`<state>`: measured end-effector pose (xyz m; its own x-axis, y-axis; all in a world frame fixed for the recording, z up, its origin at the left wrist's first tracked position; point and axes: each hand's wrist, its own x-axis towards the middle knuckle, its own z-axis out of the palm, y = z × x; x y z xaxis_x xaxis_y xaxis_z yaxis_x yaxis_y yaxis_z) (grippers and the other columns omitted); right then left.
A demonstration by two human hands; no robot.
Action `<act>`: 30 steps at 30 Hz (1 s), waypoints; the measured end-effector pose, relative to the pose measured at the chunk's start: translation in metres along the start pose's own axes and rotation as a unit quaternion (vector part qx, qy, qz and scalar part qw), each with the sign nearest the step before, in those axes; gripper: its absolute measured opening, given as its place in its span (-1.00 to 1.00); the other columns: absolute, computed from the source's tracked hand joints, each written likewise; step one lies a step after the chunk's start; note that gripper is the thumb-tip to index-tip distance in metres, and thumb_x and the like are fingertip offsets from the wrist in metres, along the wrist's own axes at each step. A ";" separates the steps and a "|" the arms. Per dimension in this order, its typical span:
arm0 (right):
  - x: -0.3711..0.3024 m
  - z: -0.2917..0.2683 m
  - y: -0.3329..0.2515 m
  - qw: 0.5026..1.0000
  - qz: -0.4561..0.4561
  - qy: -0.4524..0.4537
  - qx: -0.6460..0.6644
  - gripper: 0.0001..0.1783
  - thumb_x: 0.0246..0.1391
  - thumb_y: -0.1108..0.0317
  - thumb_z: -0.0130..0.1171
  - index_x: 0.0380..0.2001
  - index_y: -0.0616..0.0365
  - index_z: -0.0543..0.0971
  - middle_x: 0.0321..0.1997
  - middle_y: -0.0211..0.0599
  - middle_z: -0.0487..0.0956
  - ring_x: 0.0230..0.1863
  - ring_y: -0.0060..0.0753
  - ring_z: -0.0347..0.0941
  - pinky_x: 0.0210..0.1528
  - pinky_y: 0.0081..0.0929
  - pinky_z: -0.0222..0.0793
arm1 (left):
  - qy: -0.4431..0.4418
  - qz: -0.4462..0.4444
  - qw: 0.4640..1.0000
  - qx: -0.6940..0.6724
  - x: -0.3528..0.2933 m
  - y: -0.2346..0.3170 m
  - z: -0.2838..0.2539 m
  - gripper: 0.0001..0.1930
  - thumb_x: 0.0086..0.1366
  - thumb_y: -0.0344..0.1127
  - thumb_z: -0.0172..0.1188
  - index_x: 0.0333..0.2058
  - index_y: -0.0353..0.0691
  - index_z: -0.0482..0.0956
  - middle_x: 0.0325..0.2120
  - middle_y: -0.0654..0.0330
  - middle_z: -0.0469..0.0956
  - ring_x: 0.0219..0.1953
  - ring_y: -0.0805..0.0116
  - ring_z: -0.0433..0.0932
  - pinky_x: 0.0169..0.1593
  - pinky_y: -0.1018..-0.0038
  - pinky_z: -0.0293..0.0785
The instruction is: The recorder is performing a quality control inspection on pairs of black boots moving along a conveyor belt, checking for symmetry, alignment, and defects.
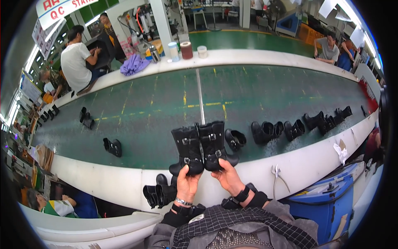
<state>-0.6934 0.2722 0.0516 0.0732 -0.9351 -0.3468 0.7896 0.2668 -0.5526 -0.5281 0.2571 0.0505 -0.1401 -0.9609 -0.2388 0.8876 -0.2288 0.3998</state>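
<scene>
Two black buckled boots are held up side by side in front of me, shafts upward, toes toward me. My left hand [188,183] grips the left boot [186,146] at its toe, thumb on top. The right boot [212,145] is held the same way by my right hand [228,178]. Both shafts touch or nearly touch along the middle. Just behind the right boot, another black boot [235,140] stands on the green conveyor belt [157,112]. Beside my left wrist, a pair of black boots [159,193] lies at the white near edge.
Several black boots [294,129] line the belt at right; a boot pair [112,147] stands at left. Pliers [277,178] and crumpled paper [341,152] lie on the white ledge [103,166]. A blue cart [319,199] is at lower right. Co-workers [76,60] sit across the belt.
</scene>
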 end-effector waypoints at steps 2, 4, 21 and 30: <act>0.002 0.003 -0.002 1.000 -0.002 0.013 -0.008 -0.68 0.08 0.18 0.11 -0.13 0.10 0.47 -0.19 -0.35 0.53 -0.29 -0.47 0.49 -0.32 -0.49 0.53 | -0.005 0.000 1.000 0.004 0.005 -0.001 -0.003 -0.58 0.20 -0.29 0.09 0.02 -0.29 0.32 -0.02 0.06 0.41 0.04 0.12 0.40 0.14 0.06 0.34; 0.002 0.002 -0.006 1.000 -0.014 -0.005 -0.021 -0.68 0.08 0.17 0.13 -0.16 0.10 0.48 -0.21 -0.36 0.53 -0.29 -0.48 0.48 -0.32 -0.51 0.53 | 0.004 -0.017 1.000 -0.015 0.004 0.000 0.004 -0.63 0.22 -0.31 0.07 -0.02 -0.31 0.35 -0.06 0.06 0.44 0.00 0.16 0.44 0.12 0.13 0.37; 0.001 0.005 -0.005 0.998 0.019 0.054 0.018 -0.64 0.01 0.07 0.21 -0.24 0.08 0.48 -0.30 -0.34 0.48 -0.33 -0.48 0.44 -0.31 -0.53 0.52 | 0.081 -0.063 0.995 -0.016 0.000 -0.005 0.008 -0.58 0.19 -0.14 0.18 -0.06 -0.24 0.39 -0.14 0.05 0.46 -0.02 0.13 0.43 0.13 0.07 0.38; -0.010 -0.002 -0.015 0.981 0.153 0.008 0.123 -0.49 -0.05 -0.10 0.18 -0.25 0.12 0.50 -0.37 -0.32 0.50 -0.44 -0.48 0.46 -0.50 -0.64 0.47 | 0.044 -0.170 0.983 -0.059 -0.004 -0.013 0.005 -0.58 0.17 0.01 0.18 -0.27 -0.28 0.52 -0.37 0.09 0.54 -0.34 0.16 0.58 -0.22 0.35 0.65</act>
<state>-0.7075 0.2782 0.0616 0.3220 -0.8157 -0.4806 0.8550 0.4686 -0.2223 -0.5410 0.2632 0.0505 -0.4036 -0.8135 -0.4187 0.8417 -0.5095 0.1786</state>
